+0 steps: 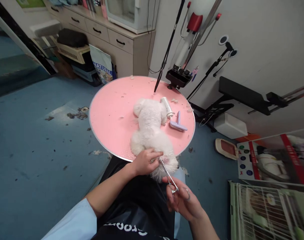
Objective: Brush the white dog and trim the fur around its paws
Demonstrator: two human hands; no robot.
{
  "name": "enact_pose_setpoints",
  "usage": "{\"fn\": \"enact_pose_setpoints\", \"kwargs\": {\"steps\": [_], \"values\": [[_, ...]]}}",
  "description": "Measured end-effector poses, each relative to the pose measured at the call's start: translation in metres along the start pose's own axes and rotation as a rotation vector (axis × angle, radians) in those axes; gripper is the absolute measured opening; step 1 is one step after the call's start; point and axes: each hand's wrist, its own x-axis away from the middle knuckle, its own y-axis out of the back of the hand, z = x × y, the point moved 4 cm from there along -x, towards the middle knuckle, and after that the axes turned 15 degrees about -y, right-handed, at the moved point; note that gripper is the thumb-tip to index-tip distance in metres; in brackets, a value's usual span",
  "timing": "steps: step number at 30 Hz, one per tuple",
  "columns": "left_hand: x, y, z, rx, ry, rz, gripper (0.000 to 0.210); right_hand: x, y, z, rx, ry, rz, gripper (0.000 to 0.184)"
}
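Note:
A white curly-coated dog (152,123) lies on a round pink grooming table (109,113), its near end at my lap. My left hand (147,161) is closed against the fur at that end, its index finger extended over it. Pinkish skin shows beside those fingers. A slim silver hemostat (166,171) is in my right hand (180,196), with a finger ring showing by the thumb. Its tips reach the fur just beside my left fingers. What the tips touch is too small to make out.
On the table, right of the dog, lie a white bottle (166,106) and a lilac rake-shaped comb (178,125). A black tool holder (178,77) and hanging black leash (164,56) are at the back. Hair clumps (78,115) litter the floor. A wire cage (266,210) stands at right.

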Motion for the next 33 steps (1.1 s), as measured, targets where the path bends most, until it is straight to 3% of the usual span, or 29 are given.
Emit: {"fn": "enact_pose_setpoints", "kwargs": {"steps": [7, 15, 20, 23, 27, 30, 33], "values": [[0.001, -0.001, 0.001, 0.016, 0.026, -0.001, 0.036, 0.010, 0.003, -0.009, 0.043, -0.008, 0.048, 0.049], [0.000, 0.000, 0.001, 0.019, 0.018, 0.007, 0.037, 0.002, 0.003, -0.003, 0.076, -0.001, -0.066, 0.053], [0.000, 0.001, 0.001, 0.060, 0.042, 0.005, 0.036, 0.009, 0.007, -0.005, 0.126, 0.036, -0.045, 0.061], [0.002, 0.004, 0.001, 0.208, 0.086, -0.059, 0.040, 0.008, 0.008, -0.001, 0.112, 0.048, -0.023, 0.061], [0.004, 0.004, 0.002, 0.571, 0.134, -0.141, 0.037, -0.013, 0.011, 0.004, 0.122, 0.043, 0.122, 0.070], [0.005, 0.001, 0.007, 0.722, 0.276, -0.186, 0.038, -0.027, 0.018, -0.001, 0.182, 0.012, 0.176, 0.070], [0.008, -0.002, 0.014, 0.782, 0.446, -0.332, 0.038, -0.020, 0.011, -0.009, 0.248, -0.028, 0.225, 0.062]]}}
